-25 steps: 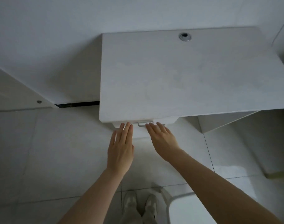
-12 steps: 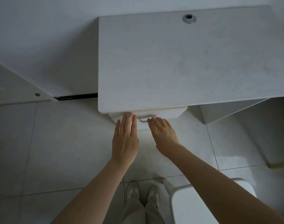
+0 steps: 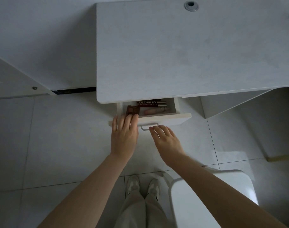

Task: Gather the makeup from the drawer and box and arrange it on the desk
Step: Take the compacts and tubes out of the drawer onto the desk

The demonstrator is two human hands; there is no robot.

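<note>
The left forearm [image 3: 101, 181] and right forearm [image 3: 214, 186], both bare, reach forward and converge. The left hand [image 3: 124, 137] is flat, palm down, fingers straight and close together. Just beside it, the right hand [image 3: 166, 142] is palm down, fingers loosely spread and slightly bent.

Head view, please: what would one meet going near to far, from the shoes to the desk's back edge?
shoes → left hand → drawer front → brown palette → desk top → cable grommet

White desk [image 3: 173, 55], drawer [image 3: 166, 118], tubes [image 3: 151, 103], perhaps palette [image 3: 132, 110]
</note>
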